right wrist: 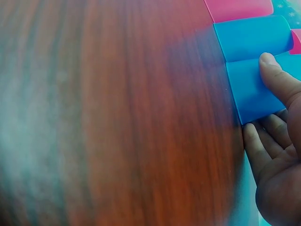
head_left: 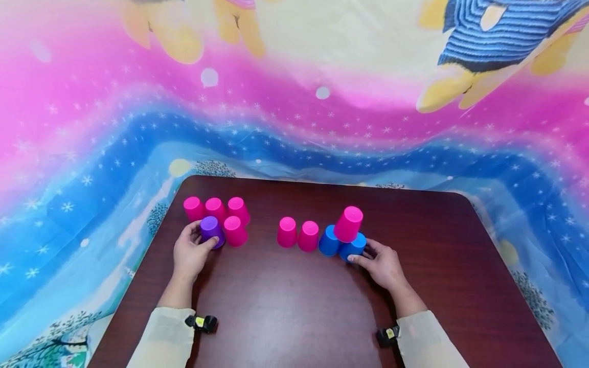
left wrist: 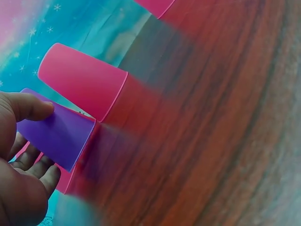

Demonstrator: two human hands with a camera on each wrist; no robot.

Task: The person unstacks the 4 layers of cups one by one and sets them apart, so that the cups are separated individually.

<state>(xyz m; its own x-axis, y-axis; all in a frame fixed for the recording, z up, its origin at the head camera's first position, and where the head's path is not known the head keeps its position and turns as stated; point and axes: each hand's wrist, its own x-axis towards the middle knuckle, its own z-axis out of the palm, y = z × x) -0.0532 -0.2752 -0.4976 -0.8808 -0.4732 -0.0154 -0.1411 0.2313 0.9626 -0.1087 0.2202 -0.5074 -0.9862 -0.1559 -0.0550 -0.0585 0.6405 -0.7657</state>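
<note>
My left hand holds a purple cup between thumb and fingers; the cup is upside down. Its thumb lies on the purple wall in the left wrist view. Beside it stands an upturned pink cup. My right hand grips the nearer blue cup, thumb on one side and fingers on the other. A second blue cup touches it, as the right wrist view shows. On top of both blue cups sits an upturned pink cup.
Behind the purple cup stands a row of three upturned pink cups. Two more pink cups, one on the left and one on the right, stand mid-table. The brown table ends at a printed cloth backdrop.
</note>
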